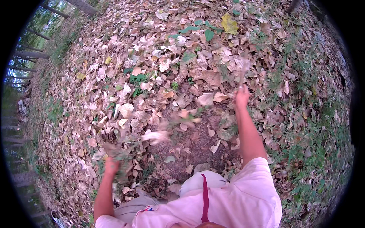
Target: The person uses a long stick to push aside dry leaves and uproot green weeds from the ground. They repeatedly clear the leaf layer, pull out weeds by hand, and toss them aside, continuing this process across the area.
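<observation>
My left hand (111, 166) is at the lower left, blurred by motion, and appears closed on a leafy green plant stem (123, 163). A smeared sprig with pale leaves (186, 117) stretches across the middle; whether it belongs to the same plant I cannot tell. Farther out on the right, my right hand (241, 97) is closed around a thin, stick-like thing (243, 72) that points away from me. Its far end is blurred over the leaves, so its exact kind is unclear. Between my hands lies a patch of bare brown soil (197, 146).
Dry fallen leaves (144, 49) cover the ground all around. Low green weeds (311, 152) grow on the right, and a small green plant (137, 79) stands ahead. A big yellow leaf (229, 24) lies at the far side. Tree trunks (32, 55) line the left edge.
</observation>
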Action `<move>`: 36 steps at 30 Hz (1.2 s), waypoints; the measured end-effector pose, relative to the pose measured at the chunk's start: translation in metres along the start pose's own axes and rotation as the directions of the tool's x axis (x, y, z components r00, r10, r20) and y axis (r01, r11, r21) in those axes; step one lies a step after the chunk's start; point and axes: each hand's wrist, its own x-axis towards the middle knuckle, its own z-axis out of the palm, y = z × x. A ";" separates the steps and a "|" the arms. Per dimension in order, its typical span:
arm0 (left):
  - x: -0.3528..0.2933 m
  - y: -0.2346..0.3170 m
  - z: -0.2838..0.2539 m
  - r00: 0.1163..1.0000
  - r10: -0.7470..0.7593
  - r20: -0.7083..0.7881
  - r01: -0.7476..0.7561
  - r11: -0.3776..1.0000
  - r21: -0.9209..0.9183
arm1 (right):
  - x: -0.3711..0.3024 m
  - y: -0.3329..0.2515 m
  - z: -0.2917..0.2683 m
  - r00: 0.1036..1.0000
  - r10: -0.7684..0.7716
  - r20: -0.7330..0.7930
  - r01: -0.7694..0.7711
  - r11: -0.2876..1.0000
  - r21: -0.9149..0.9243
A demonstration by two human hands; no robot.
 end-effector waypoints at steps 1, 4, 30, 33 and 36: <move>0.006 -0.038 -0.022 0.981 -0.188 -0.056 0.184 0.980 -0.073 | 0.022 0.004 -0.019 0.994 -0.022 -0.110 0.012 0.996 -0.091; -0.030 -0.137 -0.087 0.911 -0.304 -0.279 0.294 0.953 -0.079 | 0.096 0.066 -0.090 0.879 -0.410 -0.242 0.239 0.819 -0.522; -0.154 -0.183 -0.022 0.834 -0.499 -0.237 0.484 0.867 -0.119 | 0.021 0.086 0.095 0.972 -0.225 0.062 0.233 0.924 -0.303; -0.144 -0.181 -0.019 0.853 -0.472 -0.223 0.473 0.879 -0.053 | -0.046 0.123 0.152 0.866 -0.030 0.500 0.050 0.998 -0.028; -0.159 -0.178 -0.018 0.815 -0.554 -0.171 0.534 0.832 -0.151 | -0.205 0.012 0.193 0.338 0.550 0.764 0.464 0.609 -0.644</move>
